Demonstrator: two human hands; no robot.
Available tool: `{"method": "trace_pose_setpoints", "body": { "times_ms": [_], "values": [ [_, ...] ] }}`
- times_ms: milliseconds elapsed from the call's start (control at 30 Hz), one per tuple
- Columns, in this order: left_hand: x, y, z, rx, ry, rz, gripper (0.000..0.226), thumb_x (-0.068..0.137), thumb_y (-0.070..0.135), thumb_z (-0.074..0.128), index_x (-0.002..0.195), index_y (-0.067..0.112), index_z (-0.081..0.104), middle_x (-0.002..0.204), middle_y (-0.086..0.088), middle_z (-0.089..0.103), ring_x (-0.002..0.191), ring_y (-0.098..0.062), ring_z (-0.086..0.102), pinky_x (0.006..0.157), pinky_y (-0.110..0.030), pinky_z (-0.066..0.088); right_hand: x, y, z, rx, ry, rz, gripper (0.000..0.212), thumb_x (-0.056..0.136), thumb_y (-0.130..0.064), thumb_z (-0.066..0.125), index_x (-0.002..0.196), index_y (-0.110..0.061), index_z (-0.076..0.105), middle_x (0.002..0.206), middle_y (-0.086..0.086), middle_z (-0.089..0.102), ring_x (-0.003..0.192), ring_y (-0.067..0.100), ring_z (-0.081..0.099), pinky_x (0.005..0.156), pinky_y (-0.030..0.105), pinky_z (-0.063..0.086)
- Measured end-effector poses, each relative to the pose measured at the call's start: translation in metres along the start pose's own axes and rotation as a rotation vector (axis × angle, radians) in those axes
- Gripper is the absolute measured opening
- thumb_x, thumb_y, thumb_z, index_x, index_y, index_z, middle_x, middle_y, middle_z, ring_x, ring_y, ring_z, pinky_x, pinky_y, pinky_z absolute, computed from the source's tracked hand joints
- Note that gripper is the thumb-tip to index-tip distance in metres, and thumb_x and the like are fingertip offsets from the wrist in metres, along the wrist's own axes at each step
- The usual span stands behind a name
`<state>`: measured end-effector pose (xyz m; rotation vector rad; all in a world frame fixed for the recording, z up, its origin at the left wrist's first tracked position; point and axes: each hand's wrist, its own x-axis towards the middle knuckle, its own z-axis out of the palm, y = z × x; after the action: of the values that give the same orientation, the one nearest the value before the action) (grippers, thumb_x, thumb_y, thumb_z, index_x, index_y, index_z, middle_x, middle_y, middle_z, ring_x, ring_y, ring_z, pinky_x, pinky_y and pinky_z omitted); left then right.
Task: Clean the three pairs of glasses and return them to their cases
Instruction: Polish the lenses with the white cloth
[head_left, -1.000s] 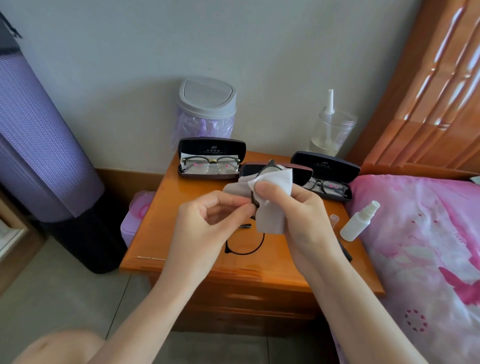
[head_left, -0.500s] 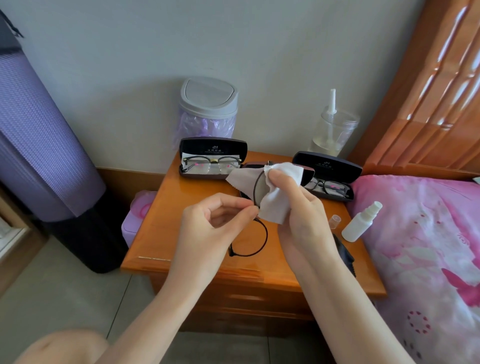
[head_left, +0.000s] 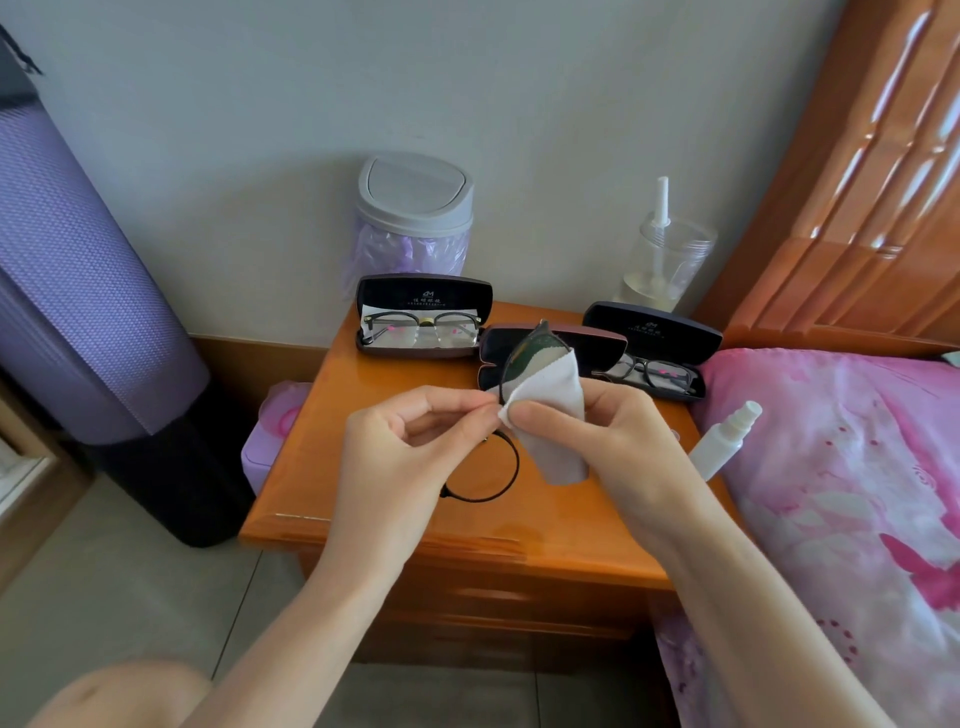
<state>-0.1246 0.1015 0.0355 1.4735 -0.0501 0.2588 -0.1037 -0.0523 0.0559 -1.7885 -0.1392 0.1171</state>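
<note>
Left hand (head_left: 410, 447) pinches glasses (head_left: 511, 415), right hand (head_left: 597, 436) pinches cloth (head_left: 550, 395) on lens; middle case (head_left: 597, 345) empty, two pairs cased.

Inside the raised lid of the open black case (head_left: 425, 299), just above the middle of the frame: a pale logo mark over one row of small characters, too fine to read. Similar pale print inside the lid of the other black case (head_left: 652, 328), right of centre, equally illegible.
</note>
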Motion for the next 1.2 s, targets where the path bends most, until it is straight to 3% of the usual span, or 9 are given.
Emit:
{"method": "trace_pose_setpoints", "body": {
  "times_ms": [133, 367, 567, 633, 733, 833, 967, 1100, 1200],
  "values": [
    [0.0, 0.0, 0.001, 0.009, -0.004, 0.001, 0.01, 0.075, 0.012, 0.073, 0.081, 0.02, 0.074, 0.075, 0.012, 0.075, 0.076, 0.001, 0.069, 0.063, -0.006, 0.048, 0.0, -0.001, -0.006, -0.004, -0.006, 0.006, 0.017, 0.069, -0.031, 0.075, 0.081, -0.019, 0.077, 0.076, 0.001, 0.074, 0.069, 0.009, 0.065, 0.061, 0.02, 0.05],
    [0.002, 0.001, -0.001, 0.04, 0.008, 0.007, 0.009, 0.075, 0.014, 0.074, 0.082, 0.021, 0.074, 0.077, 0.012, 0.075, 0.077, 0.001, 0.069, 0.064, -0.006, 0.048, 0.0, 0.0, -0.005, -0.032, 0.101, -0.059, 0.024, 0.062, -0.034, 0.077, 0.079, -0.018, 0.077, 0.076, 0.003, 0.074, 0.064, 0.009, 0.067, 0.057, 0.02, 0.052],
    [0.002, 0.001, -0.001, 0.047, -0.006, 0.012, 0.011, 0.076, 0.012, 0.073, 0.081, 0.023, 0.073, 0.074, 0.013, 0.075, 0.076, 0.002, 0.069, 0.063, -0.005, 0.048, -0.001, 0.007, -0.002, 0.097, 0.079, 0.026, 0.025, 0.064, -0.035, 0.074, 0.08, -0.016, 0.076, 0.071, 0.001, 0.072, 0.064, 0.008, 0.064, 0.055, 0.018, 0.049],
    [0.002, 0.001, -0.001, 0.05, -0.022, 0.019, 0.012, 0.077, 0.011, 0.072, 0.081, 0.022, 0.072, 0.073, 0.014, 0.074, 0.074, 0.002, 0.069, 0.062, -0.005, 0.047, -0.002, 0.01, 0.001, 0.126, 0.041, 0.041, 0.029, 0.068, -0.036, 0.071, 0.085, -0.013, 0.076, 0.076, 0.002, 0.071, 0.069, 0.011, 0.063, 0.058, 0.019, 0.048],
    [0.001, 0.0, -0.001, 0.096, -0.052, 0.043, 0.011, 0.076, 0.011, 0.072, 0.083, 0.02, 0.072, 0.078, 0.014, 0.074, 0.076, 0.003, 0.069, 0.063, -0.004, 0.047, -0.003, 0.015, 0.007, 0.192, 0.048, 0.033, 0.035, 0.069, -0.034, 0.072, 0.092, -0.008, 0.076, 0.093, 0.014, 0.073, 0.09, 0.029, 0.066, 0.075, 0.031, 0.051],
    [0.002, -0.001, -0.002, 0.129, -0.047, 0.055, 0.01, 0.076, 0.014, 0.071, 0.083, 0.022, 0.072, 0.081, 0.015, 0.073, 0.076, 0.003, 0.069, 0.063, -0.004, 0.047, -0.002, 0.016, 0.014, 0.249, 0.109, 0.024, 0.036, 0.069, -0.033, 0.073, 0.092, -0.006, 0.075, 0.092, 0.014, 0.073, 0.088, 0.026, 0.067, 0.075, 0.029, 0.052],
    [0.002, -0.002, -0.001, 0.148, -0.058, 0.054, 0.009, 0.076, 0.018, 0.072, 0.085, 0.019, 0.073, 0.079, 0.013, 0.074, 0.077, 0.001, 0.069, 0.065, -0.006, 0.048, 0.003, 0.011, 0.018, 0.33, 0.126, 0.018, 0.033, 0.076, -0.029, 0.071, 0.097, -0.003, 0.074, 0.098, 0.015, 0.073, 0.098, 0.031, 0.066, 0.085, 0.038, 0.053],
    [0.0, 0.0, 0.003, 0.096, -0.07, 0.031, 0.008, 0.077, 0.014, 0.072, 0.084, 0.017, 0.072, 0.077, 0.011, 0.075, 0.076, 0.002, 0.069, 0.064, -0.005, 0.048, 0.008, -0.004, 0.017, 0.506, 0.175, 0.04, 0.036, 0.071, -0.028, 0.072, 0.097, -0.003, 0.074, 0.092, 0.01, 0.074, 0.083, 0.021, 0.068, 0.07, 0.028, 0.056],
    [-0.001, 0.001, 0.004, 0.072, -0.063, 0.024, 0.008, 0.078, 0.011, 0.071, 0.084, 0.017, 0.071, 0.075, 0.011, 0.075, 0.074, 0.003, 0.069, 0.063, -0.003, 0.046, 0.011, -0.004, 0.019, 0.522, 0.242, 0.039, 0.038, 0.07, -0.033, 0.072, 0.097, -0.006, 0.075, 0.091, 0.007, 0.072, 0.084, 0.019, 0.065, 0.068, 0.027, 0.052]
  ]
}}
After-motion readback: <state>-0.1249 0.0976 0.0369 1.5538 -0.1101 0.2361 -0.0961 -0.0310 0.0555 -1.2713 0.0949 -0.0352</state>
